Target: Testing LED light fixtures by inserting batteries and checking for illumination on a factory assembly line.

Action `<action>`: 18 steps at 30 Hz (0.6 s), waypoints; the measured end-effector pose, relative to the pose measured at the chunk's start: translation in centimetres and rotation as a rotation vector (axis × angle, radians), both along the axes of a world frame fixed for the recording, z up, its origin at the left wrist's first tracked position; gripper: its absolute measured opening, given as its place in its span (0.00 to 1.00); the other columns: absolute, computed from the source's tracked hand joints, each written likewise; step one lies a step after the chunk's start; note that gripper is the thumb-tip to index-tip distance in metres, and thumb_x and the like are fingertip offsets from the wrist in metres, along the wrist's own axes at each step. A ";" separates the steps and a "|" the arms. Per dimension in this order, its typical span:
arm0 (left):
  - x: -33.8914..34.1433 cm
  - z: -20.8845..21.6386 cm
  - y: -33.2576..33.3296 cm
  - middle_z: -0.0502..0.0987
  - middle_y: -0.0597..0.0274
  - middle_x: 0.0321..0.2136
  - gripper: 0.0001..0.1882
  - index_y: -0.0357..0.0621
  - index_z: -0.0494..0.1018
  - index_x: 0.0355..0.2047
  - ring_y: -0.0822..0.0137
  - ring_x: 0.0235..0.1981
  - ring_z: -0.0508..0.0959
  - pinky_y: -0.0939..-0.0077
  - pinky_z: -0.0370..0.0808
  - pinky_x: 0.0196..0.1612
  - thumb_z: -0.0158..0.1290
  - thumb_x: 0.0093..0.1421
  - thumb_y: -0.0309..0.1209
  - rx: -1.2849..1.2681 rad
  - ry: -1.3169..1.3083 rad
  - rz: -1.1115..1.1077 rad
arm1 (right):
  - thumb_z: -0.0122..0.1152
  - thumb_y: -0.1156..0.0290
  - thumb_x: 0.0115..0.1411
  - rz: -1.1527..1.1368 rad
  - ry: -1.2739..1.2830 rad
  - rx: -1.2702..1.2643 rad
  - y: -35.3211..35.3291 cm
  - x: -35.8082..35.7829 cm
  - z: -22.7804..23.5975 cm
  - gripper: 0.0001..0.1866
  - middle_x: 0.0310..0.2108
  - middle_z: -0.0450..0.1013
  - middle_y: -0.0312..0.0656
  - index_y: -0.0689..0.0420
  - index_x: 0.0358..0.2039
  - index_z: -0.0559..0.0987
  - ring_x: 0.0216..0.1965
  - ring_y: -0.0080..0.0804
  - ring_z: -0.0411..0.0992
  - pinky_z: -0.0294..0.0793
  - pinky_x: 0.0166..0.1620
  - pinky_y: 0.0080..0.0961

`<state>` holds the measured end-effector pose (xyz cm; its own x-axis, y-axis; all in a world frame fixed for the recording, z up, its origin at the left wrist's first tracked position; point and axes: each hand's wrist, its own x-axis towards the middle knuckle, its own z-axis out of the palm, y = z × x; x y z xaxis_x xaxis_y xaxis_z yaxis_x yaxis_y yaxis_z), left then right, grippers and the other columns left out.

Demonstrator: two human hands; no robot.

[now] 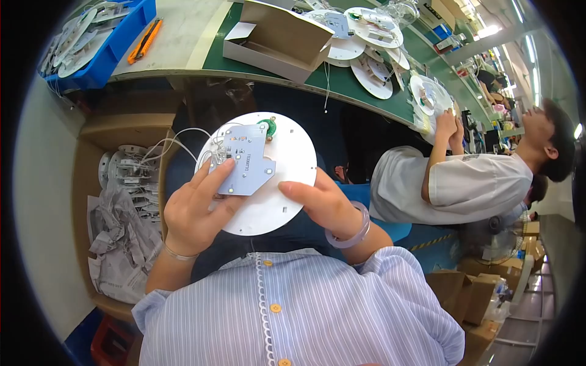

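Observation:
A white round plate is held above my lap, its flat face toward me. Over its left half lies a pale grey LED circuit board with small parts on it; whether it is fastened cannot be made out. The fingers of my left hand press on the board's left side, beside a bundle of thin white wires. My right hand grips the plate's right edge, thumb on the face, fingers hidden behind. A green ring-shaped part sits near the plate's top.
Left stands a cardboard box with stacked lamp plates and crumpled wrapping. The workbench ahead bears a blue bin, an orange utility knife, an open carton and more plates. Another person works at right.

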<state>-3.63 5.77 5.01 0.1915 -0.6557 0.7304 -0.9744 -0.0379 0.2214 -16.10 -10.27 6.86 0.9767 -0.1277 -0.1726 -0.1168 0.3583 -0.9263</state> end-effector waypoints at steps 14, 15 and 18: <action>-1.4 -0.9 2.3 0.69 0.42 0.36 0.12 0.40 0.71 0.30 0.46 0.38 0.71 0.65 0.72 0.38 0.47 0.41 0.20 -0.238 0.090 -0.040 | 0.48 0.65 0.54 -0.603 -0.386 -0.194 -12.7 4.9 10.2 0.12 0.22 0.69 0.38 0.62 0.27 0.70 0.20 0.21 0.68 0.64 0.18 0.15; -1.4 -1.3 2.4 0.70 0.42 0.36 0.12 0.39 0.70 0.30 0.46 0.37 0.72 0.65 0.72 0.37 0.47 0.41 0.19 -0.252 0.125 -0.035 | 0.46 0.63 0.55 -0.559 -0.436 -0.126 -14.2 4.1 10.9 0.12 0.22 0.68 0.36 0.61 0.28 0.70 0.17 0.18 0.63 0.57 0.13 0.13; -1.6 -1.4 2.9 0.70 0.43 0.34 0.13 0.38 0.68 0.30 0.49 0.34 0.74 0.65 0.73 0.35 0.45 0.41 0.17 -0.245 0.145 -0.042 | 0.44 0.67 0.55 -0.497 -0.642 -0.013 -20.1 2.0 10.4 0.13 0.28 0.69 0.40 0.64 0.36 0.67 0.18 0.21 0.57 0.58 0.21 0.15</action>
